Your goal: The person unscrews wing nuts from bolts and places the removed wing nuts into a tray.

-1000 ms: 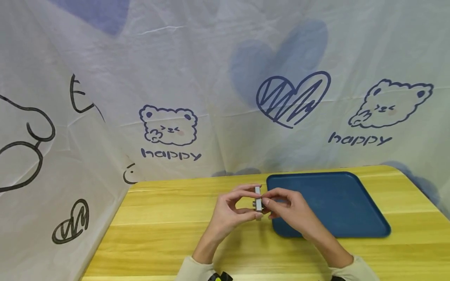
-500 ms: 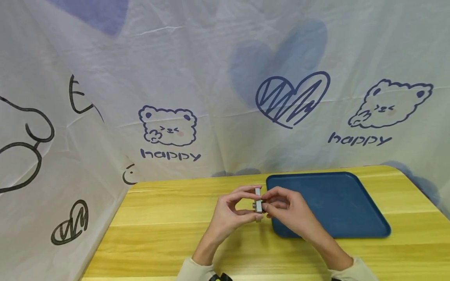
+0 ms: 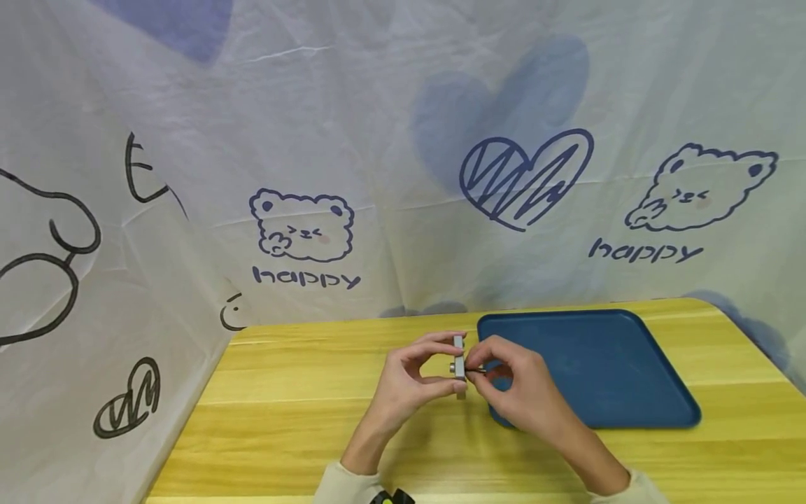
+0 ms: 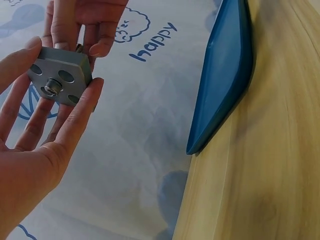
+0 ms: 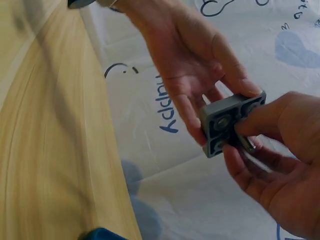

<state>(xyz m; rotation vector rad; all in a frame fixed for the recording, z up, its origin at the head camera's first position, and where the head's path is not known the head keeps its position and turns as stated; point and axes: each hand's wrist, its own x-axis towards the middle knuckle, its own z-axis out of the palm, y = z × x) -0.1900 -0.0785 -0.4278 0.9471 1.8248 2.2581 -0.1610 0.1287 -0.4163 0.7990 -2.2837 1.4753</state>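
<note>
The left hand [image 3: 403, 381] grips a grey block [image 3: 460, 365] by its edges, a screw [image 4: 52, 86] through it, head on the left face, threaded end on the right. The right hand [image 3: 519, 371] pinches the screw close to the block; whether a nut sits there is hidden. The block is above the tabletop [image 3: 283, 406], near the left edge of a blue tray [image 3: 585, 364]. A printed cloth [image 3: 403, 140] hangs behind the tabletop's far edge.
</note>
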